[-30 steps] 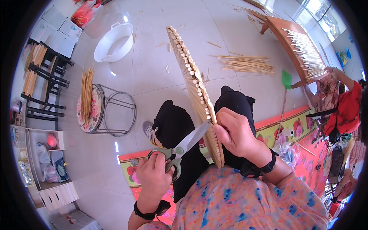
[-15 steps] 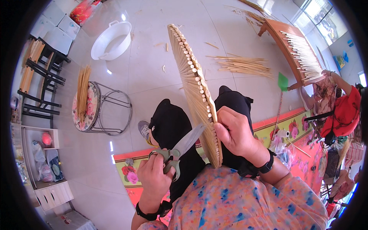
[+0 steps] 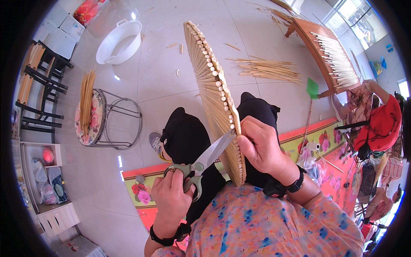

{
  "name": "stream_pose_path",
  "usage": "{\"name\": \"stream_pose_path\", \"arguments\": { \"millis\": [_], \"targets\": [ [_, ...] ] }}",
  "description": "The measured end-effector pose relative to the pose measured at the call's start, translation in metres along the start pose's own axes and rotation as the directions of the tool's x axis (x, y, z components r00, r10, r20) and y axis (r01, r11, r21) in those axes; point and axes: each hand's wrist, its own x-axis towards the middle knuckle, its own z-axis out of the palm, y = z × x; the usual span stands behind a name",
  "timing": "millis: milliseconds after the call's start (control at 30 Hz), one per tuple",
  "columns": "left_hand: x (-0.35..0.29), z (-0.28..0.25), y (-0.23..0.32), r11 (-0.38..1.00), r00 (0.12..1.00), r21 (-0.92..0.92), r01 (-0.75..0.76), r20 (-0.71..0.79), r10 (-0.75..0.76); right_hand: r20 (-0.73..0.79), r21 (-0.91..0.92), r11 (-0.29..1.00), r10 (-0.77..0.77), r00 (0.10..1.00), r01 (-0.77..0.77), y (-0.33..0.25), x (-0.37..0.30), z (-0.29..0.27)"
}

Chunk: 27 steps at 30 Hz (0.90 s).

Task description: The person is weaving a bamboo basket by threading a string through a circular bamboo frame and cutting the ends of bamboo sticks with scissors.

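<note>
My left hand (image 3: 172, 195) is wrapped around the green handles of a pair of scissors (image 3: 210, 155). Their blades point up and to the right, and the tips meet the edge of a flat, fan-ribbed piece made of straw-coloured stalks (image 3: 204, 79). A row of pale round cut stalk ends runs along that edge. On the piece's right side, my right hand (image 3: 262, 143) grips it, thumb pressed near the scissor tips. The stalk piece stands tilted on edge between my knees, its lower end against my shirt. My right fingers' far parts are hidden.
A stool (image 3: 90, 112) at left carries a bundle of stalks (image 3: 87, 103). Beyond it sits a white basin (image 3: 120, 43). More stalks (image 3: 269, 70) lie on the floor. At right, a wooden bench (image 3: 306, 36) holds pale sticks, near another person in red (image 3: 376, 126).
The scissors have moved slightly right, their tips now at the stalk edge by my right thumb, and their handles are spread wider. My right hand keeps its grip. The whole view shifts slightly.
</note>
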Motion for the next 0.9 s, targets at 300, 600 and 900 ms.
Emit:
{"name": "stream_pose_path", "arguments": {
  "millis": [300, 600, 900],
  "targets": [
    [-0.004, 0.000, 0.006, 0.999, 0.999, -0.019, 0.029, 0.045, -0.028, -0.001, -0.008, 1.000, 0.029, 1.000, -0.029, -0.004, 0.000, -0.002],
    [-0.007, -0.004, 0.012, 0.995, 0.987, -0.067, 0.072, 0.151, -0.062, 0.022, -0.063, 0.997, 0.042, 0.999, -0.041, -0.009, 0.001, -0.002],
    [-0.020, 0.000, 0.006, 0.776, 0.904, -0.527, 0.347, -0.034, -0.427, -0.005, -0.025, 0.999, 0.027, 1.000, -0.027, -0.008, 0.001, 0.002]
  ]
}}
